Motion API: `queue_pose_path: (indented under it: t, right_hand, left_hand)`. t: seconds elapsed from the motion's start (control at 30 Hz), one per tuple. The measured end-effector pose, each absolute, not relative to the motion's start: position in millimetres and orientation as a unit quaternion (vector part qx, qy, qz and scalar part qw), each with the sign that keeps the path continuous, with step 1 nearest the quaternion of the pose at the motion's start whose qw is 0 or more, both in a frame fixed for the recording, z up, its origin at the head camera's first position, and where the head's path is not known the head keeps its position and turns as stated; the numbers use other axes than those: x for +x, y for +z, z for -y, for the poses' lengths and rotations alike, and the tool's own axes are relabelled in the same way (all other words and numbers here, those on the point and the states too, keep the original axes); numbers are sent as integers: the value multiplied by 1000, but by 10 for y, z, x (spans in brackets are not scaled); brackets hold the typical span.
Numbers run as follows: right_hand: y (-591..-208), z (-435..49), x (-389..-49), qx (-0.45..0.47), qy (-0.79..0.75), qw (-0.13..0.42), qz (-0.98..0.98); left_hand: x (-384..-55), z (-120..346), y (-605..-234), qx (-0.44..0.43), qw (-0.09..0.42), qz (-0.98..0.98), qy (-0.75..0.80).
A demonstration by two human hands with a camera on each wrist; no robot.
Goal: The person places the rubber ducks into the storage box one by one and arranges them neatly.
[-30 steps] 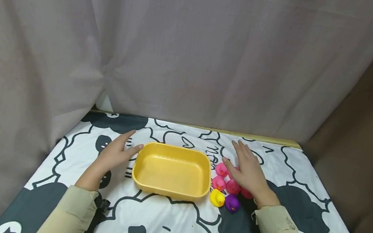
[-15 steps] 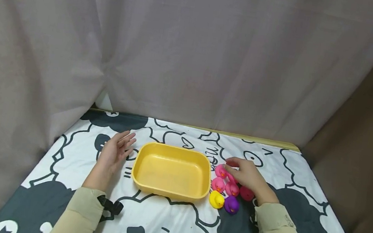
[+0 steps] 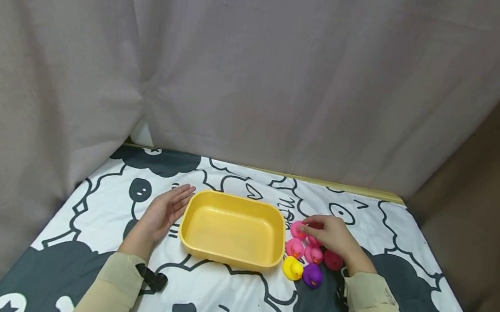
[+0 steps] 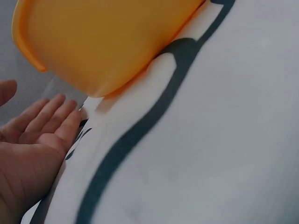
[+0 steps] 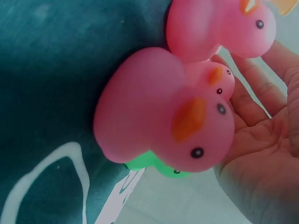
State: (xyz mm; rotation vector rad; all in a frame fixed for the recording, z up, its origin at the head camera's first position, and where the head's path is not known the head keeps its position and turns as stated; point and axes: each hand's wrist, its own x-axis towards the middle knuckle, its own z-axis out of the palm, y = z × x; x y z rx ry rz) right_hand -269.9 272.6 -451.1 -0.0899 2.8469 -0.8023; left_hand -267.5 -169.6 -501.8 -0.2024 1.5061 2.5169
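My left hand [image 3: 165, 213] is held beside the left end of a yellow rectangular tray [image 3: 230, 258], fingers extended and palm turned toward it. In the left wrist view the palm and straight fingers [image 4: 51, 116] lie near the tray's corner [image 4: 107, 46], holding nothing. On the right, my right hand [image 3: 334, 236] has its thumb and fingers around a pink rubber duck [image 3: 297, 229] at the back of a cluster. More pink ducks [image 3: 294, 248] stand close in front of it. In the right wrist view a large pink duck [image 5: 140, 102] partly hides a green duck [image 5: 166, 170].
A yellow duck [image 3: 293, 269] and a purple duck [image 3: 312, 275] stand at the front of the cluster, right of the tray. A patterned black-and-white cloth [image 3: 232, 299] covers the table. Grey curtains [image 3: 260, 69] hang behind the table's back edge.
My right hand has lowered from above the cluster, its spread fingers closing around the back pink duck. My left hand has turned its palm toward the tray. The tray stays put.
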Motion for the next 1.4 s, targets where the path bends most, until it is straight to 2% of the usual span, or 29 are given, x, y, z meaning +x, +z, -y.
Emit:
queue_pose_path:
  t: [0.73, 1.4]
  right_hand:
    - [-4619, -2844, -2666, -54, -294, 75, -951]
    - [-4641, -2890, -2714, -49, -329, 96, -938]
  left_hand:
    - [-2642, 1637, -5069, -51, 107, -602, 789]
    - [-2644, 1668, -5048, -52, 114, -609, 783]
